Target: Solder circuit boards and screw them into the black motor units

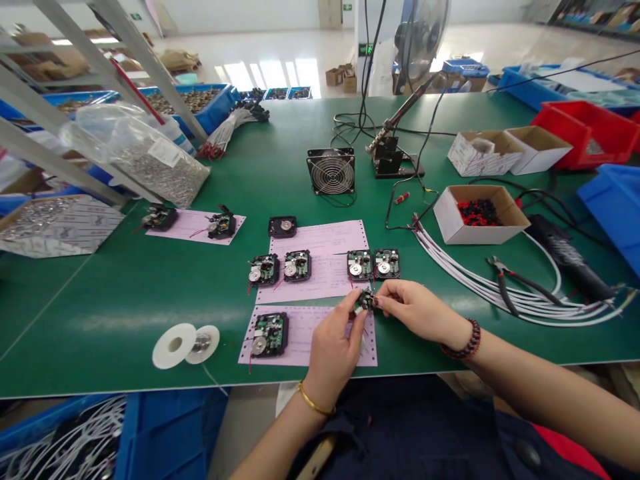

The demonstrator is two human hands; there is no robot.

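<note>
My left hand grips a small green circuit board between thumb and fingers, just above the pink paper. At the board's right edge, my right hand is closed in a pinch; a small dark part shows at its fingertips, too hidden to name. Just beyond my hands, two square black housings with boards and silver discs, one beside the other, sit side by side. Two similar units lie further left, and another assembled unit rests on the nearest sheet.
A solder wire spool lies left. Behind are a black fan and a soldering iron in its stand. On the right are pliers, white cables and a box of red and black parts.
</note>
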